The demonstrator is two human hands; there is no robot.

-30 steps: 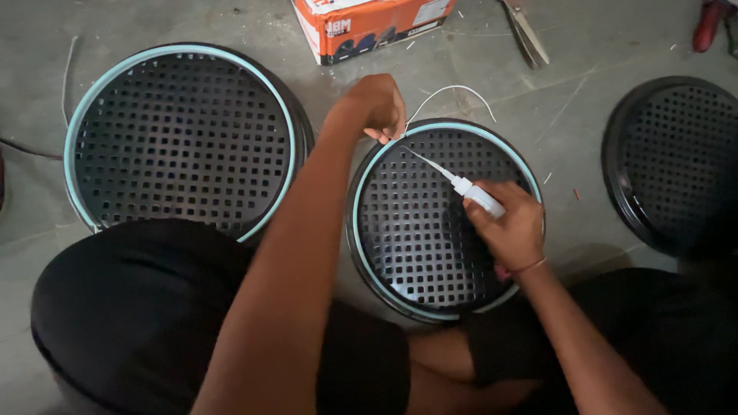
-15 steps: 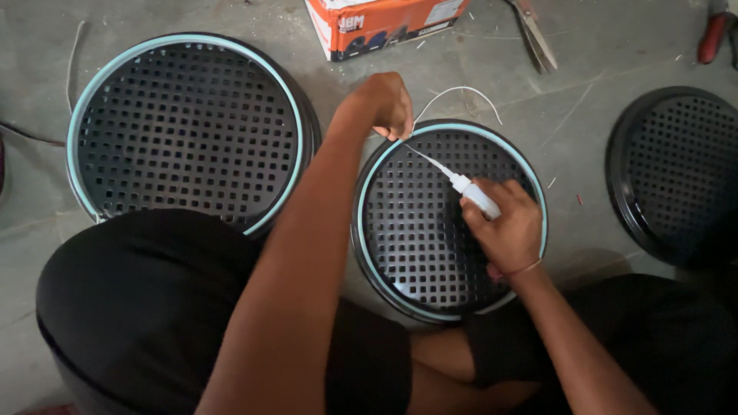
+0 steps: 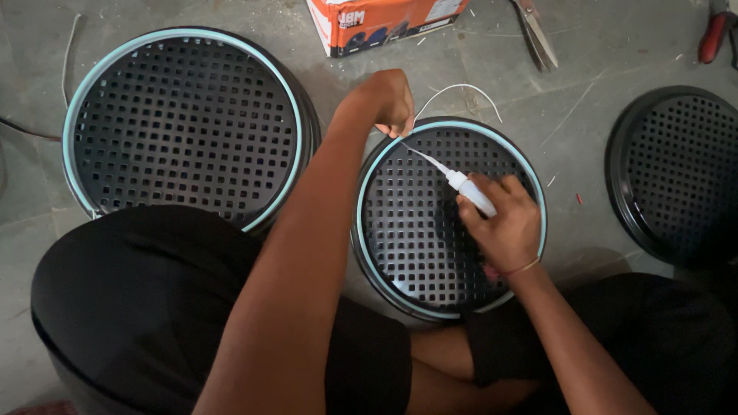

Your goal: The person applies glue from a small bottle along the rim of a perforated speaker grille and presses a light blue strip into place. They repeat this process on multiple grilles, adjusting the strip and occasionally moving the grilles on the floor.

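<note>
A round black perforated grille (image 3: pixel 430 230) with a pale blue strip around its rim lies on the floor in front of me. My right hand (image 3: pixel 503 223) grips a small white glue tube (image 3: pixel 470 190) whose long thin nozzle points to the grille's upper-left rim. My left hand (image 3: pixel 388 100) pinches the pale strip at that same spot, fingers closed on it. A loose white end of the strip (image 3: pixel 461 92) curls onto the floor behind the grille.
A larger black grille with the same pale rim (image 3: pixel 184 127) lies at the left. A third black grille without a strip (image 3: pixel 676 173) is at the right. An orange cardboard box (image 3: pixel 384 21), scissors (image 3: pixel 538 34) and a red-handled tool (image 3: pixel 713 34) lie beyond.
My hands have barely moved; the nozzle tip stays at the rim by my left fingers. The view has shifted slightly.
</note>
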